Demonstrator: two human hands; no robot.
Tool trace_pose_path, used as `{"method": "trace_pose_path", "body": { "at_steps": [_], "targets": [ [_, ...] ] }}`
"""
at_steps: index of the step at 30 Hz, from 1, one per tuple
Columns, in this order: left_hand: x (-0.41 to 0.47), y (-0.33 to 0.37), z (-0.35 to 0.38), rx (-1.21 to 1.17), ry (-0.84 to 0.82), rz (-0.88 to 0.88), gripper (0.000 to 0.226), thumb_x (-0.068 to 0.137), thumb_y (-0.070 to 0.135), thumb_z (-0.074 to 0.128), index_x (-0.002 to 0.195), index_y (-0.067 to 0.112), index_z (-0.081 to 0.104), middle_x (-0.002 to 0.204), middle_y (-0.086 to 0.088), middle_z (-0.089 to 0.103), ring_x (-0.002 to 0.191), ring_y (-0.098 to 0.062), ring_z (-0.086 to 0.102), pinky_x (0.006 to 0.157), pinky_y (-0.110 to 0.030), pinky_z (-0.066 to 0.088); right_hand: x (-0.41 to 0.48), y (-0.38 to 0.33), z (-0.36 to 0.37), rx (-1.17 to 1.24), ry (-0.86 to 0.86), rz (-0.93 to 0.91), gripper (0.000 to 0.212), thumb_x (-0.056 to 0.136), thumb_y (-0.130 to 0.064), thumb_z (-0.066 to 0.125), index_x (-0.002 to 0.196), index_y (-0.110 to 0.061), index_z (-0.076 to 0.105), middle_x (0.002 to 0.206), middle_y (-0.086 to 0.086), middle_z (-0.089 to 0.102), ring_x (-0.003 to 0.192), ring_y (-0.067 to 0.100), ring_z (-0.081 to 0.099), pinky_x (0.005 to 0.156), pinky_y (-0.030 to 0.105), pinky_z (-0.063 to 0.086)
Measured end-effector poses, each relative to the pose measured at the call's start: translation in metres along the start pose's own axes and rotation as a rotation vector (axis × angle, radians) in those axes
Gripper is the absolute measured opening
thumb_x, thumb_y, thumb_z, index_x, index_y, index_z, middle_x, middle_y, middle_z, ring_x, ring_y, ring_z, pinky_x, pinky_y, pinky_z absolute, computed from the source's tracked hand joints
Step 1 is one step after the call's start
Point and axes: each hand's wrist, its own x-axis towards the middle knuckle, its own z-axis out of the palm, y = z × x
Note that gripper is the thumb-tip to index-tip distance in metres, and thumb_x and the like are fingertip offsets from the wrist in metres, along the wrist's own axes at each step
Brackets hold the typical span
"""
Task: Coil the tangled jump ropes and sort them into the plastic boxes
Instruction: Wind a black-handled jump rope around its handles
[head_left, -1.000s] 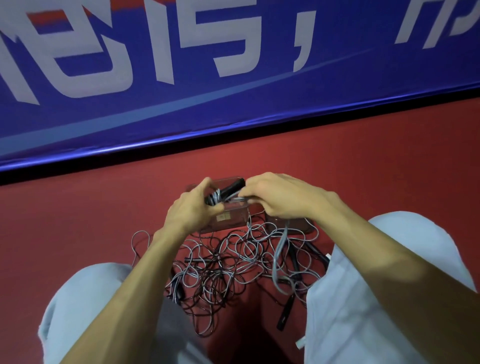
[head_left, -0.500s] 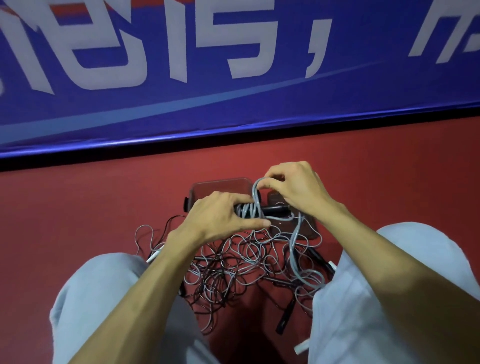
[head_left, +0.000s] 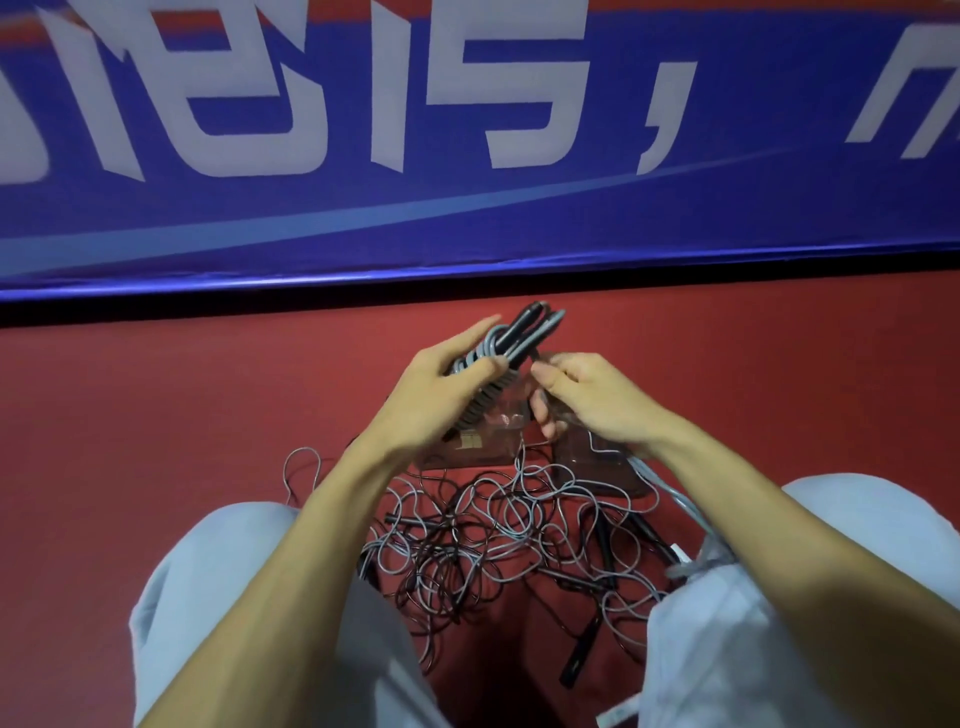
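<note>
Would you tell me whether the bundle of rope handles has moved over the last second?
Yes. The handle bundle in the left hand has risen, its tips now near the banner's lower edge, above the plastic box.

Clear plastic boxes, largely screened by left hand and right hand; banner lettering, cropped at top edge.

Blue banner, red floor, pale trousers

Glossy black plastic handles, smooth grey cord, clear shiny plastic boxes, matt red floor, pale cloth trousers.
</note>
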Motion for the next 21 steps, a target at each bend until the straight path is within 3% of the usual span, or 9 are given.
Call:
{"method": "trace_pose_path", "body": {
  "at_steps": [3,7,10,13,17,19,21],
  "targets": [
    [-0.002,0.004,0.003,-0.128,0.012,-0.014,0.047,0.097,0.01,0.054,0.131,0.042,0.048,0.078,0.029,0.069,0.063,0.004,0.063,0.053,-0.014,0.05,-0.004,-0.007,0.004,-0.02,-0.008,-0.025,0.033,0.105,-0.022,0.035,0.081,-0.009,0.054,0.055,0.0,0.054,0.04,0.012,0.047,0.04,0.02,0.037],
    [-0.005,0.007,0.006,-0.23,0.015,-0.063,0.026,0.097,0.012,0.055,0.111,0.03,0.069,0.077,0.003,0.068,0.056,-0.01,0.063,0.042,-0.02,0.047,-0.006,-0.009,0.002,-0.072,-0.068,0.0,0.034,0.105,-0.03,0.034,0.084,-0.011,0.053,0.057,0.002,0.054,0.037,0.009,0.044,0.034,0.018,0.034],
    [-0.004,0.006,0.009,-0.223,0.069,-0.089,0.015,0.097,0.018,0.057,0.103,0.021,0.07,0.081,-0.01,0.065,0.054,-0.016,0.065,0.042,-0.022,0.047,-0.006,-0.003,-0.003,-0.236,-0.14,0.025,0.027,0.102,-0.03,0.043,0.091,-0.008,0.053,0.057,-0.001,0.057,0.046,0.014,0.056,0.046,0.028,0.05],
    [0.0,0.002,0.008,-0.221,0.138,-0.108,0.014,0.096,0.016,0.059,0.108,0.012,0.066,0.073,-0.002,0.063,0.052,-0.012,0.065,0.043,-0.019,0.047,-0.007,0.005,-0.012,-0.491,-0.215,0.052,0.015,0.1,-0.025,0.048,0.089,-0.016,0.051,0.064,-0.002,0.063,0.055,0.014,0.065,0.066,0.042,0.058],
    [0.014,-0.026,-0.002,0.112,0.19,-0.093,0.008,0.09,0.026,0.068,0.096,0.025,0.063,0.07,0.002,0.066,0.06,-0.017,0.062,0.058,-0.032,0.049,-0.01,0.004,-0.019,-0.741,-0.245,0.075,0.013,0.101,-0.022,0.044,0.088,-0.022,0.046,0.08,0.004,0.064,0.061,0.023,0.065,0.059,0.04,0.057],
    [0.019,-0.037,-0.002,0.331,0.181,-0.112,0.016,0.088,0.035,0.069,0.095,0.028,0.058,0.069,0.0,0.068,0.062,-0.024,0.064,0.064,-0.044,0.052,-0.013,-0.002,-0.016,-0.995,-0.226,-0.062,0.014,0.101,-0.024,0.045,0.087,-0.023,0.042,0.082,0.0,0.061,0.069,0.028,0.062,0.059,0.039,0.051],
    [0.02,-0.039,0.001,0.526,0.124,-0.132,0.022,0.087,0.043,0.068,0.097,0.031,0.053,0.076,0.0,0.071,0.071,-0.028,0.068,0.07,-0.046,0.053,-0.018,-0.01,-0.011,-1.179,-0.19,-0.235,0.014,0.101,-0.023,0.046,0.088,-0.022,0.042,0.084,-0.001,0.06,0.077,0.027,0.062,0.06,0.035,0.042]
  ]
}}
